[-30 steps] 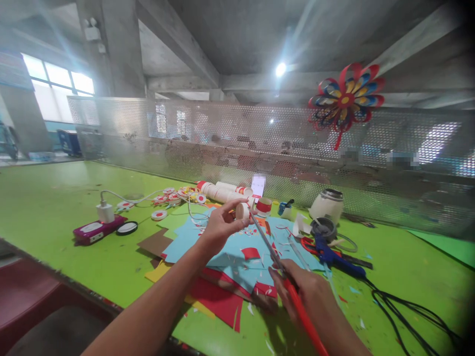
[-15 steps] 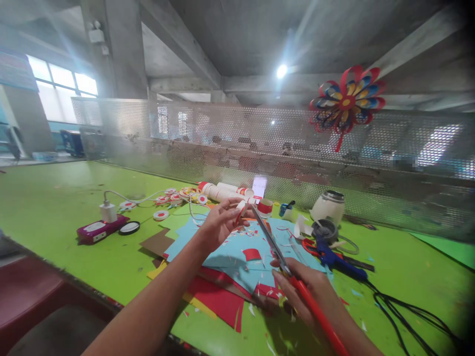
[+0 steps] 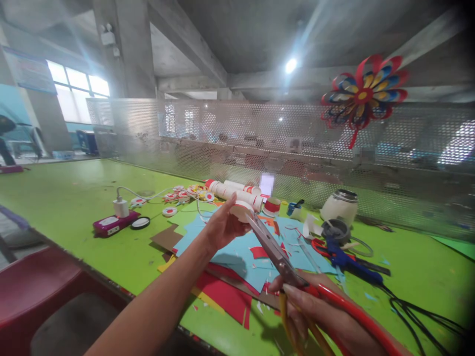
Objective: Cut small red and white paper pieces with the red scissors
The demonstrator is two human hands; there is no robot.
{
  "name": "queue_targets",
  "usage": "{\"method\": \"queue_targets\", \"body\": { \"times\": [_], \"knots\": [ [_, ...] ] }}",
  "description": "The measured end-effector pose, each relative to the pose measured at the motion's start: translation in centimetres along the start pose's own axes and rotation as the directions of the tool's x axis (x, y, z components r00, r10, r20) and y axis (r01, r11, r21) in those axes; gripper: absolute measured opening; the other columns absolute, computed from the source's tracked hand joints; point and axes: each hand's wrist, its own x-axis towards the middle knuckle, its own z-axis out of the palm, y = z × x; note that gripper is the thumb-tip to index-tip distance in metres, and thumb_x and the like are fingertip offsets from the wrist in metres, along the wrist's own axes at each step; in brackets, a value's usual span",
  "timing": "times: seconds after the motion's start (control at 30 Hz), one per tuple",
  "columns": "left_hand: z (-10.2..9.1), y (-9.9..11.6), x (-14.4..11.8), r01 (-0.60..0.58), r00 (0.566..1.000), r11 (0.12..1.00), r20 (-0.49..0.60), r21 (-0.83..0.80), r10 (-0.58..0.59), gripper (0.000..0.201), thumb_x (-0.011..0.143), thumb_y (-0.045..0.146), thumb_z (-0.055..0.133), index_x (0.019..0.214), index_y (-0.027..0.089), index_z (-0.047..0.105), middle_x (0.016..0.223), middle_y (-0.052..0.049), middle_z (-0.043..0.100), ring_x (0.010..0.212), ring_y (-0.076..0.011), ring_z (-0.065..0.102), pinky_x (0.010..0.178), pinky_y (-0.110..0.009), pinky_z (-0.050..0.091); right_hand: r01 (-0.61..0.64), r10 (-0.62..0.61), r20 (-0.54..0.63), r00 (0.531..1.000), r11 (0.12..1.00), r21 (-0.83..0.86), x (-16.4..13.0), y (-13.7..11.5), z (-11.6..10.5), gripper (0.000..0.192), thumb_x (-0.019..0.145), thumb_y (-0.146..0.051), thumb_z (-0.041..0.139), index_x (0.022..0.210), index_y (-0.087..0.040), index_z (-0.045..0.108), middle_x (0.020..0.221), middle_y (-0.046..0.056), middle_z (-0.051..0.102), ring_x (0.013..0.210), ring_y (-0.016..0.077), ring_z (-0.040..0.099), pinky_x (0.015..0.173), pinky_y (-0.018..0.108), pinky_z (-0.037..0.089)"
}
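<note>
My left hand (image 3: 222, 225) is raised above the green table (image 3: 74, 207) and pinches a small white paper piece with a red edge (image 3: 241, 210). My right hand (image 3: 319, 311) grips red-and-yellow-handled scissors (image 3: 276, 252). The blades point up and left, and their tips meet the paper piece at my left fingertips. Under both hands lie blue paper sheets (image 3: 230, 254), with red sheets (image 3: 222, 296) and brown card below them.
A blue glue gun (image 3: 347, 259) with black cable lies to the right, near a white jar (image 3: 339, 205). White paper rolls (image 3: 237, 193), a red tape roll (image 3: 272, 206) and small discs sit behind. A magenta power strip (image 3: 115, 222) is at left. A paper pinwheel (image 3: 361, 94) hangs on the mesh screen.
The view has shifted right and closer. My right hand drew nearer to the camera with the scissors, showing both handle loops. My left hand turned the paper piece against the blade tips.
</note>
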Motion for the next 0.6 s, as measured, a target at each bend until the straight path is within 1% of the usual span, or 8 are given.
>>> {"method": "queue_targets", "body": {
  "times": [0.07,0.13,0.23,0.33,0.4,0.5,0.6],
  "knots": [
    [0.0,0.0,0.0,0.010,1.000,1.000,-0.009,-0.025,-0.010,0.049,0.075,0.057,0.058,0.075,0.010,0.066,0.058,-0.005,0.062,0.051,-0.0111,0.055,0.048,-0.023,0.039,-0.030,0.026,0.038,0.999,0.994,0.104,0.0,0.1,-0.1,0.033,0.083,-0.050,0.053,0.093,-0.021,0.065,0.050,-0.003,0.054,0.050,0.0139,0.056,0.053,0.025,0.047],
    [-0.1,0.0,0.0,0.032,0.999,0.998,-0.014,-0.053,-0.033,0.045,0.076,0.055,0.058,0.073,0.011,0.065,0.055,-0.004,0.060,0.050,-0.0113,0.054,0.048,-0.023,0.039,-0.078,0.064,0.077,0.995,0.979,0.188,0.0,0.1,-0.1,0.034,0.084,-0.049,0.053,0.093,-0.019,0.064,0.051,-0.003,0.054,0.047,0.0112,0.054,0.049,0.021,0.044],
    [-0.4,-0.1,0.0,0.084,0.996,0.996,-0.015,-0.043,-0.085,0.041,0.075,0.052,0.060,0.072,0.011,0.064,0.056,-0.004,0.061,0.051,-0.0123,0.057,0.048,-0.023,0.041,-0.124,0.106,0.084,0.991,0.960,0.251,-0.2,-0.1,0.0,0.034,0.084,-0.049,0.055,0.090,-0.017,0.065,0.054,-0.003,0.055,0.047,0.0086,0.053,0.049,0.019,0.043],
    [-0.5,-0.2,0.0,0.110,0.993,0.994,-0.038,-0.019,-0.111,0.040,0.074,0.050,0.061,0.074,0.010,0.064,0.061,-0.005,0.065,0.054,-0.0139,0.061,0.049,-0.022,0.044,-0.156,0.129,0.102,0.986,0.932,0.328,-0.4,0.0,0.0,0.037,0.084,-0.051,0.053,0.093,-0.018,0.065,0.051,-0.004,0.052,0.044,0.0093,0.051,0.048,0.021,0.047],
    [-0.5,-0.2,0.0,0.112,0.993,0.993,-0.045,-0.026,-0.113,0.039,0.074,0.049,0.062,0.075,0.010,0.064,0.062,-0.005,0.066,0.055,-0.0141,0.062,0.050,-0.022,0.045,-0.171,0.127,0.140,0.982,0.915,0.365,-0.4,0.3,-0.1,0.038,0.085,-0.052,0.051,0.097,-0.018,0.065,0.049,-0.005,0.051,0.042,0.0097,0.052,0.048,0.022,0.049],
    [-0.4,-0.2,-0.1,0.120,0.992,0.991,-0.023,-0.052,-0.121,0.038,0.075,0.047,0.062,0.074,0.009,0.063,0.061,-0.005,0.065,0.053,-0.0129,0.061,0.050,-0.021,0.046,-0.202,0.131,0.203,0.970,0.903,0.381,-0.3,0.9,-0.4,0.037,0.088,-0.049,0.050,0.101,-0.016,0.064,0.049,-0.005,0.052,0.042,0.0087,0.052,0.048,0.021,0.049],
    [-0.4,-0.1,-0.2,0.128,0.992,0.991,-0.009,-0.051,-0.128,0.037,0.076,0.046,0.060,0.075,0.009,0.062,0.060,-0.005,0.064,0.054,-0.0133,0.061,0.050,-0.021,0.046,-0.229,0.119,0.262,0.958,0.868,0.441,0.0,1.1,-0.6,0.040,0.088,-0.050,0.050,0.102,-0.015,0.063,0.047,-0.005,0.051,0.040,0.0069,0.049,0.045,0.019,0.048]
  ]
}}
